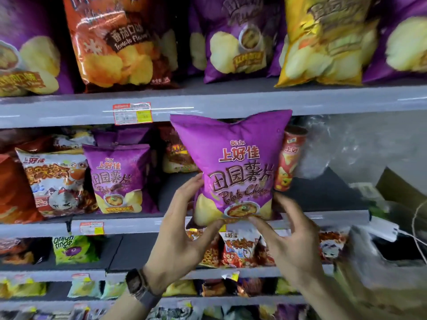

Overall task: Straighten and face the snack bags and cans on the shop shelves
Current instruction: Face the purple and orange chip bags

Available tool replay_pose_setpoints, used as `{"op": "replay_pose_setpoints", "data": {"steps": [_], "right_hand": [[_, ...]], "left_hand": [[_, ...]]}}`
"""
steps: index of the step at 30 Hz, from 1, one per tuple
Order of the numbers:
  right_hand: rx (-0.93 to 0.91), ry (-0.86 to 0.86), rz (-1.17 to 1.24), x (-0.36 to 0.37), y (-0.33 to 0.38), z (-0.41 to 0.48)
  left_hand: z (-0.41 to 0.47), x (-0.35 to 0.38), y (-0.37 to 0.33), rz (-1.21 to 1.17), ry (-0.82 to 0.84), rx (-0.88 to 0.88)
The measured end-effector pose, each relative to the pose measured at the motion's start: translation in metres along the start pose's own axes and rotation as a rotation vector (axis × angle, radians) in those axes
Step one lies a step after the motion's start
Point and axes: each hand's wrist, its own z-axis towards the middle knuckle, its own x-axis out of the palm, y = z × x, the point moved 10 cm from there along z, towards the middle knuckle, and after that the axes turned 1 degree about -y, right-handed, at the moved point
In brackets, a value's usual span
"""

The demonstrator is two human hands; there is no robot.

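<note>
At centre frame, the left hand [184, 229] and right hand [290, 234] grip the purple chip bag [233, 167] by its lower corners. It is the facing step, I judge; next it needs standing upright on the middle shelf [129, 225].

Glossy purple foil bag [233, 167], smooth grey painted metal shelf edge [208, 105], paper price label [132, 113].

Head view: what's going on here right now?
A person holds a purple foil potato-chip bag with both hands: left hand gripping its lower left edge, right hand pinching the bottom. It faces outward at the front of the grey middle shelf. A red cylindrical snack can stands behind it.
</note>
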Motion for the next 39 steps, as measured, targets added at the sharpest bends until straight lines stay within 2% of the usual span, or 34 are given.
{"op": "replay_pose_setpoints", "data": {"steps": [9, 13, 16, 23, 27, 30, 39], "right_hand": [[-0.229, -0.034, 0.086, -0.054, 0.072, 0.092], [-0.338, -0.037, 0.025, -0.059, 0.119, 0.136], [-0.351, 0.003, -0.02, -0.052, 0.142, 0.171], [-0.339, -0.017, -0.234, -0.027, 0.151, 0.23], [-0.323, -0.028, -0.33, -0.017, 0.14, 0.231], [-0.322, -0.032, -0.345, -0.016, 0.133, 0.224], [-0.34, 0.004, -0.388, -0.022, 0.134, 0.217]], "left_hand": [[0.075, -0.013, -0.093, -0.036, -0.186, 0.141], [0.119, -0.03, -0.13, 0.02, -0.186, 0.145], [0.154, -0.047, -0.148, 0.052, -0.181, 0.167], [0.223, -0.061, -0.133, 0.116, -0.131, 0.124], [0.24, -0.054, -0.103, 0.096, -0.046, 0.029], [0.242, -0.053, -0.092, 0.135, -0.001, 0.022], [0.227, -0.059, -0.111, 0.382, -0.07, 0.081]]}}
